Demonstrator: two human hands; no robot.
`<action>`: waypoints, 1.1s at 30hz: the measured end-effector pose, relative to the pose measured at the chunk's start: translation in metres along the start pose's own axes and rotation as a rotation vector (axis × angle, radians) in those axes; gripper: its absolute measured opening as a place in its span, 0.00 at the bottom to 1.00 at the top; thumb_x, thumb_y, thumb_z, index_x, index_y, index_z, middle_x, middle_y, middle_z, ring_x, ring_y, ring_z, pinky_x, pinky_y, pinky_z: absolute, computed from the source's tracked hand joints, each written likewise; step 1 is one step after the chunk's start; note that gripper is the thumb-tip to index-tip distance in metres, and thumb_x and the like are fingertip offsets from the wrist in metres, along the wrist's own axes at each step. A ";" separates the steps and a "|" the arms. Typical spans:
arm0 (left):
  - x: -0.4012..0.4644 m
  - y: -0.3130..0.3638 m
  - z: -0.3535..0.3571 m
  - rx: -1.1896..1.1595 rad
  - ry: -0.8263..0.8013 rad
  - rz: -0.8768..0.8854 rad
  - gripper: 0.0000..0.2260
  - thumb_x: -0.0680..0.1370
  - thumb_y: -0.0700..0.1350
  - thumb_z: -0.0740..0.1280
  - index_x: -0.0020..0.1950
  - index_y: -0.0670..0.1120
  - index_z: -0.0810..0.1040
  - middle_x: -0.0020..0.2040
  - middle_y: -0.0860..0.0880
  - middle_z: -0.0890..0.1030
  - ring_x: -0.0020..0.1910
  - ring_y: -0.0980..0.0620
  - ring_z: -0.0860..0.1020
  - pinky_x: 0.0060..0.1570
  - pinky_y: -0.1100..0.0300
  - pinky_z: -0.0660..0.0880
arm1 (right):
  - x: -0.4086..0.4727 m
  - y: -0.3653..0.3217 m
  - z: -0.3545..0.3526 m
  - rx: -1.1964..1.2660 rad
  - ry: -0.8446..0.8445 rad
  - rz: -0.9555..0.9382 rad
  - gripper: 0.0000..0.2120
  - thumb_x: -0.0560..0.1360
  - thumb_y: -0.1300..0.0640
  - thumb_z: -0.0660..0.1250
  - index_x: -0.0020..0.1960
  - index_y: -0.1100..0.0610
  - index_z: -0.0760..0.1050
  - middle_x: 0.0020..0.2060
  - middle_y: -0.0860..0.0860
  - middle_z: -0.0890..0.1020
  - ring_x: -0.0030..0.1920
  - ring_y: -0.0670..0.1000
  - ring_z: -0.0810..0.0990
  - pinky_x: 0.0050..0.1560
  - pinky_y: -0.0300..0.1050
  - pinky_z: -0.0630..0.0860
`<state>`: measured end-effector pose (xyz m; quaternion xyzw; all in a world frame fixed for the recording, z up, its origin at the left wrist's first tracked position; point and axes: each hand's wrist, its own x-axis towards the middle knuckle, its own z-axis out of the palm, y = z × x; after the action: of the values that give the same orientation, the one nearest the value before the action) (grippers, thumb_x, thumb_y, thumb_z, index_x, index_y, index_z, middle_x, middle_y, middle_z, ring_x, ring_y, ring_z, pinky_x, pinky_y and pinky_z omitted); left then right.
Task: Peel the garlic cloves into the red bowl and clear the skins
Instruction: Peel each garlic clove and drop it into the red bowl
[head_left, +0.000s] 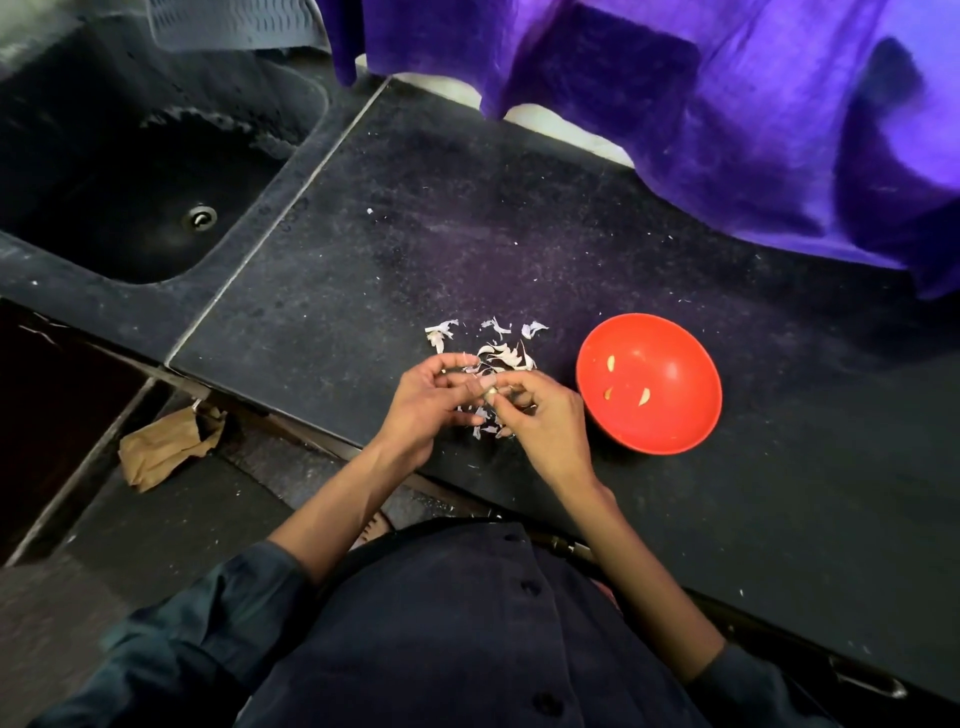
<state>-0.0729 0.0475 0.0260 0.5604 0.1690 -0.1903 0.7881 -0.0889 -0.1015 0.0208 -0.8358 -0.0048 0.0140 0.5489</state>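
Now, counter (363, 270) dark, sink (130, 171) at 10 o'clock | red bowl (675, 415) at 3 o'clock of your hands, three peeled cloves (644, 397) inside | skins (498, 353) heaped at 12 | left hand (426, 400) and right hand (545, 421) both pinch one garlic clove (489, 395), mid-peel | next: strip it, drop it rightward.

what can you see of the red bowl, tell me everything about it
The red bowl is round, smooth and matte, plastic by its look, with a plain thin rim. It stands upright and open on the dark speckled countertop, to the right of the pile of garlic skins and apart from it. Three small pale peeled cloves lie scattered on its inner floor; otherwise it holds nothing. The right hand works close to its left rim without touching it.
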 end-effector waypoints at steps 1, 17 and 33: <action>-0.001 -0.001 0.002 -0.007 0.003 -0.002 0.12 0.73 0.34 0.70 0.55 0.42 0.75 0.36 0.48 0.83 0.34 0.53 0.81 0.30 0.60 0.79 | -0.001 0.001 -0.001 0.015 0.000 0.011 0.09 0.72 0.66 0.71 0.47 0.53 0.82 0.39 0.44 0.83 0.34 0.43 0.80 0.37 0.50 0.82; -0.013 -0.001 0.012 -0.131 -0.026 -0.068 0.24 0.67 0.38 0.72 0.61 0.42 0.70 0.41 0.44 0.82 0.35 0.50 0.82 0.29 0.60 0.78 | -0.007 0.001 -0.016 0.402 -0.098 0.138 0.12 0.72 0.71 0.69 0.47 0.55 0.80 0.39 0.51 0.84 0.40 0.46 0.83 0.40 0.39 0.80; -0.016 -0.002 0.023 -0.017 0.036 0.117 0.17 0.77 0.27 0.62 0.46 0.46 0.59 0.36 0.47 0.77 0.30 0.55 0.76 0.26 0.63 0.71 | -0.011 -0.008 -0.017 0.053 0.024 -0.159 0.09 0.70 0.65 0.74 0.48 0.55 0.85 0.40 0.42 0.83 0.40 0.43 0.82 0.45 0.42 0.79</action>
<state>-0.0866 0.0271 0.0387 0.5659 0.1516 -0.1326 0.7995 -0.0995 -0.1143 0.0347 -0.8181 -0.0641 -0.0392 0.5701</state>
